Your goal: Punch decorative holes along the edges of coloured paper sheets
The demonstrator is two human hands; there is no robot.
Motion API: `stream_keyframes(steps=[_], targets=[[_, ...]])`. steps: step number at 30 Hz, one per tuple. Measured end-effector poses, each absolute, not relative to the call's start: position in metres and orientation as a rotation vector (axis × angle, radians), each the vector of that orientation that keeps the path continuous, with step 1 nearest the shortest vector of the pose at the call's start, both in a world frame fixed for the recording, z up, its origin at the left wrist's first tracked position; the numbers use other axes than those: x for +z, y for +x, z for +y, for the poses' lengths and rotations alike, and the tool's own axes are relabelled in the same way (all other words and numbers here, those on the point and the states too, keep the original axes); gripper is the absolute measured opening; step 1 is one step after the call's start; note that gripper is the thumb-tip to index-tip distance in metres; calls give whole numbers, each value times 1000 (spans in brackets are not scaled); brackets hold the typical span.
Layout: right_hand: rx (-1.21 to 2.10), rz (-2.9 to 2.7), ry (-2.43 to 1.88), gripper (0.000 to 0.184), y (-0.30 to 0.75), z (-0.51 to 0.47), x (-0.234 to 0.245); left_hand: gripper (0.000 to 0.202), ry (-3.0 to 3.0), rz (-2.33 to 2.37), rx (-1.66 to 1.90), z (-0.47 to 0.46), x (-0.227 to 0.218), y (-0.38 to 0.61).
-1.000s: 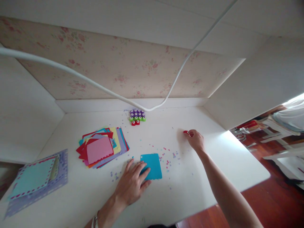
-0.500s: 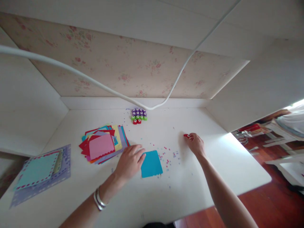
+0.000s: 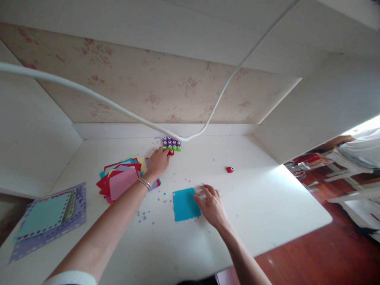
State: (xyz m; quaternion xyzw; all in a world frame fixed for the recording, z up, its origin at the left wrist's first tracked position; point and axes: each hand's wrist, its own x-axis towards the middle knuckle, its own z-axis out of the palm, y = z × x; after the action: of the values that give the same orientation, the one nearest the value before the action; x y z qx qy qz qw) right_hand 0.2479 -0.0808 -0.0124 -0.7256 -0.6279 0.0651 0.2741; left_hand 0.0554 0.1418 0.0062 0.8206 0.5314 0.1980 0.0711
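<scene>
My left hand (image 3: 158, 162) is at the front row of small paper punches, its fingers closed over the place of the left red punch, which they hide. A second red paper punch (image 3: 171, 152) shows right beside the fingertips. Behind it stand rows of green punches (image 3: 174, 148) and purple punches (image 3: 169, 142). My right hand (image 3: 212, 204) is open, fingers spread, with its thumb at the right edge of a blue paper square (image 3: 186, 205). Another red paper punch (image 3: 229, 170) lies alone on the table to the right.
Coloured paper sheets (image 3: 123, 182) lie piled at the left, partly under my left forearm. Farther left, a pale mint sheet with a punched border (image 3: 44, 215) rests on a purple sheet (image 3: 80, 206). Punched paper bits (image 3: 144, 215) are scattered about. A white cable (image 3: 130, 114) hangs in front.
My right hand has put down the red punch at the right and moved to the blue paper. My left hand has left the paper and reached forward to the punches.
</scene>
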Motion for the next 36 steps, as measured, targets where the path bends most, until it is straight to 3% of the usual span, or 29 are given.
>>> stream_keyframes(steps=[4,14,23,28,33,36], targets=[[141,-1764,-1984,40,236,-87,-14,26,2456,1520,626,141,8,49],[561,-1505,-1955,8,240,-73,-11,21,2347,1105,692,60,-1,3],[1079,-978,-1648,29,228,-59,-13,37,2212,1158,730,14,-23,-20],[1095,-926,-1626,30,222,-56,-19,37,2331,1250,680,9,-15,-13],[1117,-911,-1628,28,224,-58,-19,56,2327,1413,553,-2,-6,-13],[1152,-904,-1618,28,225,-59,-17,44,2364,1274,579,0,-6,-18]])
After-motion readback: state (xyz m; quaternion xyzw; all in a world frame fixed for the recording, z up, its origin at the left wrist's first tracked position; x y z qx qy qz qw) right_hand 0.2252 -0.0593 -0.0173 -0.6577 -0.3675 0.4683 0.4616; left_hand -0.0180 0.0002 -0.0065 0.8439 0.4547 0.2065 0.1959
